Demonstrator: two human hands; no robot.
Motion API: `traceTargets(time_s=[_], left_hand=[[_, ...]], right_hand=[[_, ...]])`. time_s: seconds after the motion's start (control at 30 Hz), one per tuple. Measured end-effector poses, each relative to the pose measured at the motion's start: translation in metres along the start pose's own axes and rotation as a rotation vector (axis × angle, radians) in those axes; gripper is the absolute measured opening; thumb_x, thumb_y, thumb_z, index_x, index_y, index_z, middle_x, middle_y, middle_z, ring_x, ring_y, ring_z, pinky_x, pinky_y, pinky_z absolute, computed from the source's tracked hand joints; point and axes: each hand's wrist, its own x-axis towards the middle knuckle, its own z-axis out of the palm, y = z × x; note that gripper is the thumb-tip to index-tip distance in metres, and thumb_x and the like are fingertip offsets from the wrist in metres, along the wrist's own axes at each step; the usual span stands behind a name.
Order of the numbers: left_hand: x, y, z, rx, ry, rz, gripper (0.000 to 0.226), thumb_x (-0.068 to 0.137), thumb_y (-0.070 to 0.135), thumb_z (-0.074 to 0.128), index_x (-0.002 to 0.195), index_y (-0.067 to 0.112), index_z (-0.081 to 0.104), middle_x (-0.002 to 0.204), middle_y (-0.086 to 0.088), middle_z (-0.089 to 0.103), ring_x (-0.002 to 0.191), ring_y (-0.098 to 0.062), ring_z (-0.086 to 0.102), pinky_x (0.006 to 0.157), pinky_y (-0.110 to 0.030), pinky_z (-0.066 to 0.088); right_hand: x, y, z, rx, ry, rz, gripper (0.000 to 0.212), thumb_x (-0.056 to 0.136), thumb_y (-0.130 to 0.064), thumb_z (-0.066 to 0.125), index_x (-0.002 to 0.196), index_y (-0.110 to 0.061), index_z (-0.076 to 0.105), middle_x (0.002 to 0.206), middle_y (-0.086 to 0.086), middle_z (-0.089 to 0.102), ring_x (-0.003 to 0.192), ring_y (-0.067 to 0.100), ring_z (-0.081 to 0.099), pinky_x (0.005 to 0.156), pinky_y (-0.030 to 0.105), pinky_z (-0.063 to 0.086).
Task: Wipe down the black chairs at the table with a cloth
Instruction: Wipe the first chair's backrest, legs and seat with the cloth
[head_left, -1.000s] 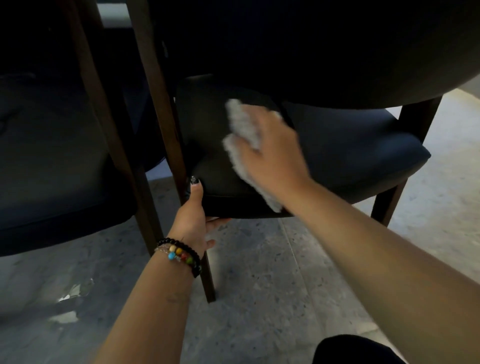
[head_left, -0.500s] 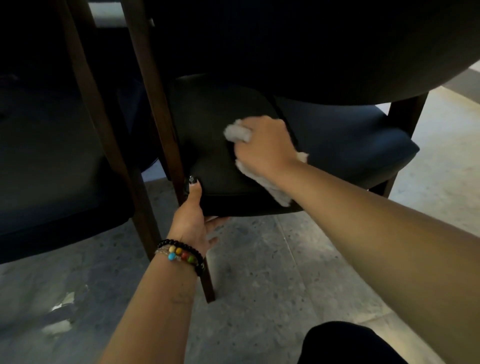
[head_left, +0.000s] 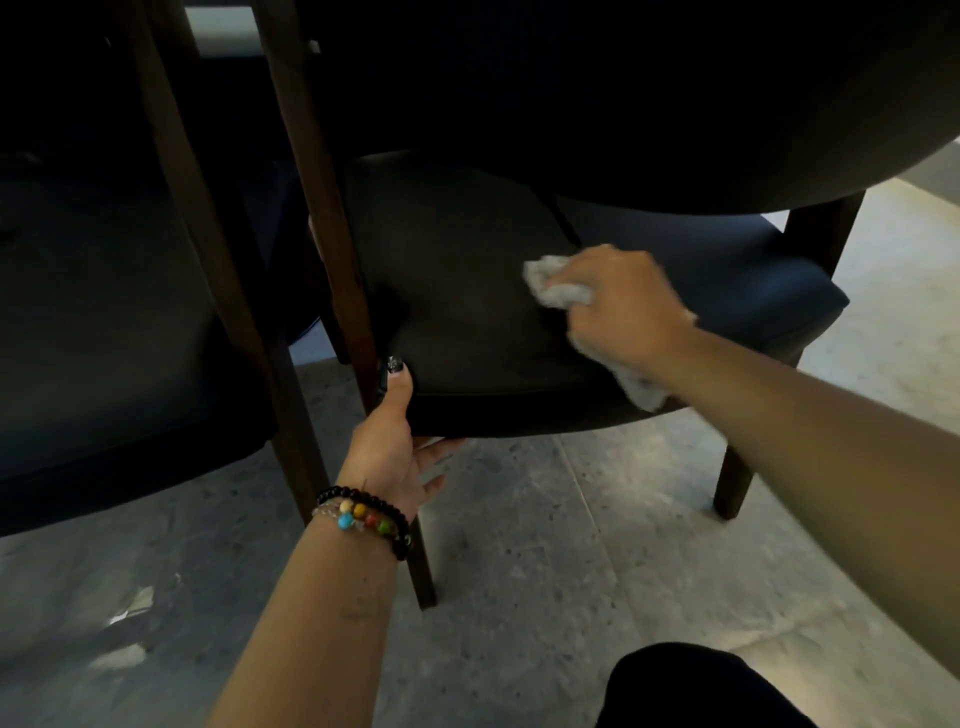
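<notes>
A black padded chair (head_left: 467, 291) with dark wooden legs stands in front of me, its seat facing me under its curved backrest. My right hand (head_left: 623, 306) presses a crumpled grey cloth (head_left: 558, 288) onto the right part of the seat cushion. A tail of the cloth hangs out below my wrist over the seat's front edge. My left hand (head_left: 395, 436) grips the front left corner of the seat, thumb on top and fingers underneath. A beaded bracelet is on that wrist.
A second black chair (head_left: 114, 332) stands close on the left, its wooden leg (head_left: 218, 260) beside the first chair's leg (head_left: 332, 249). The floor (head_left: 545, 545) is grey speckled tile. My dark-clad knee (head_left: 696, 686) shows at the bottom right.
My right hand has slid the cloth from the upper left of the seat down and to the right. My left hand has kept its hold on the seat corner.
</notes>
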Motion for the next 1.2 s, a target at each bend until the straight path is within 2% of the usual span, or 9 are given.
traceTargets(time_s=[0.13,0.23,0.4,0.57,0.63,0.8,0.93,1.07,1.2], left_hand=[[0.006,0.002,-0.002,0.008,0.011,-0.003,0.06,0.088,0.063,0.051,0.135,0.027,0.043,0.101,0.002,0.062,0.102,-0.024,0.064,0.11,-0.058,0.024],[0.009,-0.001,-0.001,-0.002,0.021,0.0,0.043,0.088,0.063,0.051,0.11,0.026,0.05,0.098,0.004,0.062,0.101,-0.023,0.064,0.11,-0.058,0.026],[0.012,-0.001,0.0,0.033,0.023,0.027,0.033,0.088,0.063,0.05,0.096,0.031,0.054,0.102,0.002,0.066,0.102,-0.024,0.065,0.107,-0.059,0.027],[0.012,0.001,-0.005,0.029,-0.009,0.004,0.046,0.085,0.062,0.054,0.116,0.028,0.053,0.116,-0.002,0.065,0.1,-0.024,0.066,0.101,-0.056,0.031],[0.011,0.001,-0.006,0.031,0.002,0.008,0.057,0.083,0.062,0.057,0.129,0.029,0.047,0.119,-0.004,0.065,0.099,-0.025,0.068,0.101,-0.056,0.032],[0.01,-0.002,-0.006,0.04,0.022,0.017,0.056,0.082,0.064,0.056,0.125,0.03,0.048,0.114,-0.002,0.066,0.099,-0.024,0.067,0.107,-0.06,0.03],[0.011,-0.001,-0.002,0.041,0.019,0.028,0.038,0.087,0.062,0.053,0.107,0.03,0.056,0.114,-0.002,0.067,0.101,-0.024,0.065,0.105,-0.059,0.03],[0.011,-0.001,-0.001,0.052,-0.009,0.025,0.037,0.088,0.063,0.051,0.107,0.032,0.056,0.116,-0.001,0.066,0.098,-0.022,0.065,0.102,-0.056,0.029],[0.012,0.001,-0.005,0.02,-0.013,-0.002,0.039,0.085,0.061,0.056,0.107,0.029,0.05,0.111,0.0,0.064,0.096,-0.023,0.066,0.107,-0.059,0.026]], right_hand=[[0.004,0.049,-0.024,-0.048,0.141,0.324,0.034,0.085,-0.011,0.059,0.117,-0.015,0.068,0.116,0.002,0.066,0.11,0.025,0.061,0.09,0.025,0.043],[0.017,-0.002,-0.006,0.052,0.144,0.332,0.025,0.082,-0.016,0.058,0.102,-0.022,0.071,0.1,0.001,0.071,0.096,0.024,0.066,0.076,0.028,0.048],[0.032,-0.115,0.046,0.108,0.042,0.034,0.012,0.084,-0.016,0.052,0.087,-0.022,0.063,0.09,-0.001,0.065,0.089,0.019,0.061,0.079,0.029,0.048],[0.021,-0.079,0.023,-0.101,-0.131,-0.203,0.024,0.083,-0.011,0.052,0.094,-0.031,0.061,0.105,-0.003,0.063,0.106,0.02,0.058,0.091,0.036,0.041],[0.011,-0.044,0.007,-0.08,-0.137,-0.139,0.033,0.084,-0.006,0.052,0.103,-0.025,0.071,0.12,-0.001,0.067,0.117,0.02,0.057,0.105,0.038,0.039],[0.009,-0.043,0.007,0.134,0.008,0.198,0.037,0.086,-0.01,0.054,0.118,-0.02,0.07,0.12,0.004,0.067,0.117,0.022,0.058,0.099,0.032,0.046],[0.0,-0.106,0.031,0.096,-0.091,-0.001,0.029,0.085,-0.012,0.053,0.107,-0.027,0.065,0.102,-0.004,0.063,0.106,0.019,0.059,0.085,0.026,0.038],[-0.021,-0.096,0.023,0.024,-0.173,-0.17,0.043,0.089,-0.007,0.056,0.131,-0.019,0.06,0.135,0.005,0.054,0.125,0.022,0.05,0.105,0.036,0.04],[-0.035,-0.033,-0.006,0.011,-0.134,-0.079,0.044,0.086,-0.001,0.052,0.121,-0.023,0.068,0.139,0.003,0.056,0.134,0.022,0.045,0.11,0.038,0.036]])
